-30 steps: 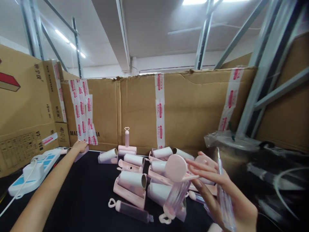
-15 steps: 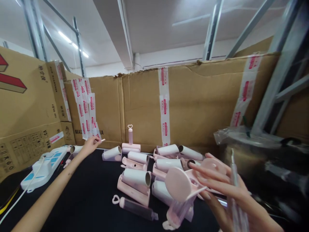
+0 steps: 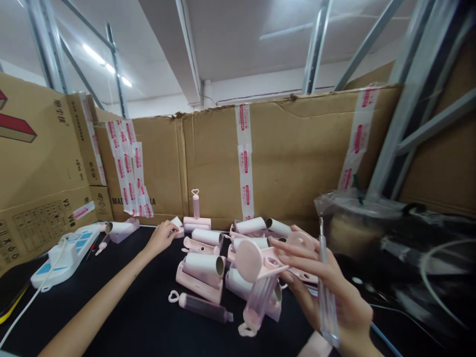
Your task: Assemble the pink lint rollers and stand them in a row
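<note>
In the head view, a pink frame (image 3: pixel 249 261) with round discs is gripped by the fingers of the right hand (image 3: pixel 330 285), to the right of and nearer than the upright handle (image 3: pixel 196 206) with the heart-shaped top; a clear handle (image 3: pixel 262 297) is seen just below the frame; a slim screwdriver (image 3: pixel 327 307) with a transparent grip is held in the same hand, its metal tip pointed upward; to the left of the upright handle and near it, a small case with a white roll (image 3: pixel 177 223) is touched by the fingers of the left hand (image 3: pixel 159 240); whether they are clenched on it cannot be told, as the contact is partly hidden; further left of the upright handle, a white power strip (image 3: pixel 84 243) is placed; in front of the upright handle, white rolls in pink cases (image 3: pixel 203 264) are spread over the black bench (image 3: pixel 122 317), and a dark-barrelled handle (image 3: pixel 204 308) is laid there too; behind the upright handle, a cardboard wall (image 3: pixel 211 163) is seen, striped with printed tape (image 3: pixel 245 168).
</note>
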Available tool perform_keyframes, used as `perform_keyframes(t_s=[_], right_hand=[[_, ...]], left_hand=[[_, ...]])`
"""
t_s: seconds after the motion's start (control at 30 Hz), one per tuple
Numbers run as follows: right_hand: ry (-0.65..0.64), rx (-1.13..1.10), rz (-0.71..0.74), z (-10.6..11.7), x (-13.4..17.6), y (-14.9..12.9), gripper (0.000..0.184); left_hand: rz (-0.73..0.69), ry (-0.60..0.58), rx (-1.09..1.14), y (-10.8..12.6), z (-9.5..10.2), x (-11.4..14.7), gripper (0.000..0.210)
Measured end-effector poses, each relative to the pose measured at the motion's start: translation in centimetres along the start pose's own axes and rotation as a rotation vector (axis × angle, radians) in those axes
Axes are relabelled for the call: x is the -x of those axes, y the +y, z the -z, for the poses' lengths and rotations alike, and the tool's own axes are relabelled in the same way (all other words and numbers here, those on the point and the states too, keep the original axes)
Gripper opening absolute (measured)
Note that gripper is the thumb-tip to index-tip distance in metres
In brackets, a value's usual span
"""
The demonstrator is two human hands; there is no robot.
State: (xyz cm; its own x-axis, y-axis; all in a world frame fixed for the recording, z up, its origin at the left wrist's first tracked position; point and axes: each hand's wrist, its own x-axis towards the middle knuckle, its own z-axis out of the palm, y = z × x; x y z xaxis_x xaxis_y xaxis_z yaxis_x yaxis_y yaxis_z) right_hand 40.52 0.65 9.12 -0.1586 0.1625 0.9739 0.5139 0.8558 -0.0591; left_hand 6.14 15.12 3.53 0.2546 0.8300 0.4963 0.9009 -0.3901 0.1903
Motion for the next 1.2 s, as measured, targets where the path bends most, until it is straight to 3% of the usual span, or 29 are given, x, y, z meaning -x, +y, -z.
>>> perform_keyframes(t_s=[0.27, 0.5, 0.73, 0.9, 1.03, 1.17, 1.2], right_hand=[[0.008, -0.026, 0.011, -0.1, -0.2, -0.5, 0.03], [-0.023, 0.02, 0.027, 0.1, -0.1, -0.4, 0.029], [-0.055, 0.026, 0.074, 0.2, -0.1, -0.7, 0.029], [-0.111, 0.08, 0.106, -0.1, 0.5, -0.3, 0.029], [-0.109, 0.097, 0.059, -0.6, 0.9, 0.0, 0.027], [-0.071, 0.092, -0.068, -1.3, -0.1, -0.5, 0.017], [-0.077, 0.096, -0.098, -1.6, -0.6, -0.7, 0.015]], left_hand=[[0.038, -0.042, -0.152, -0.2, 0.4, -1.3, 0.023], [0.195, -0.117, -0.292, -0.2, -0.2, -3.1, 0.031], [0.187, -0.103, -0.259, 1.0, 0.4, -3.8, 0.031], [0.205, 0.081, -0.028, 2.6, 2.3, -3.9, 0.024], [0.226, 0.194, 0.287, 5.2, 3.8, -1.5, 0.042], [0.118, 0.112, 0.71, 10.5, 4.4, 2.7, 0.067], [0.033, 0.018, 1.058, 12.1, 4.5, 3.6, 0.067]])
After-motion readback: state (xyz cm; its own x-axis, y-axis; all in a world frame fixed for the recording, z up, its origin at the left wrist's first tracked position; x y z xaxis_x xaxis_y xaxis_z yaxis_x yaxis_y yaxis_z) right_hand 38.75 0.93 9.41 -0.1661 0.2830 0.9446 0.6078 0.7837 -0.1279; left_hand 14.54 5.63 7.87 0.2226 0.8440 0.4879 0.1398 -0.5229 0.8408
